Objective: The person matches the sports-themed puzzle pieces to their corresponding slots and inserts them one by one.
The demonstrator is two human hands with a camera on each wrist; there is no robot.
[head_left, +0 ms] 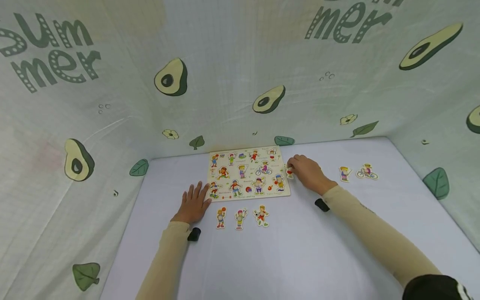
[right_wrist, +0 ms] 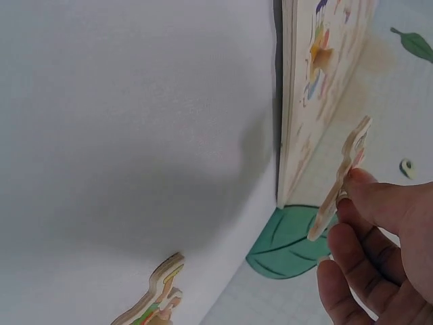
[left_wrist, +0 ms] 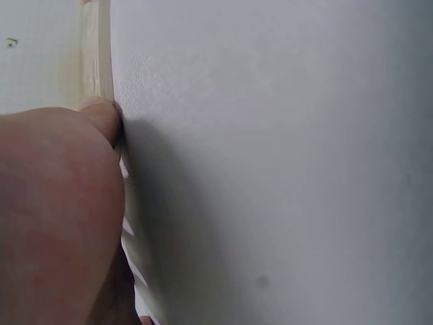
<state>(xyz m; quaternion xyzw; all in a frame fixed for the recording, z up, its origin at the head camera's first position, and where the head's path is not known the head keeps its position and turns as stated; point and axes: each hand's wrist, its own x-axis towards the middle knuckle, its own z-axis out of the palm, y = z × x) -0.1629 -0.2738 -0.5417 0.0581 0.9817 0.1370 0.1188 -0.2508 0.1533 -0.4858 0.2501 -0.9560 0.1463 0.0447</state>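
Note:
A pale wooden picture puzzle board [head_left: 249, 189] with colourful sports figures lies at the back middle of the table. My left hand [head_left: 192, 205] lies with fingers spread at its left edge, the thumb [left_wrist: 105, 118] touching the side. Beyond the board's right edge, my right hand [head_left: 309, 173] pinches a flat wooden puzzle piece [right_wrist: 342, 183] between thumb and fingers, tilted on edge in the right wrist view. A figure with red clothing [head_left: 289, 172] shows by those fingertips in the head view. Another wooden piece [right_wrist: 152, 298] is partly visible at the right wrist view's bottom.
In front of the board lie three figure pieces: a basketball player [head_left: 221, 218], a figure in green [head_left: 240, 218] and a footballer [head_left: 261, 216]. On the right are a purple-clad figure [head_left: 344, 174] and a cyclist [head_left: 367, 171]. A printed curtain [head_left: 217, 83] hangs behind the table.

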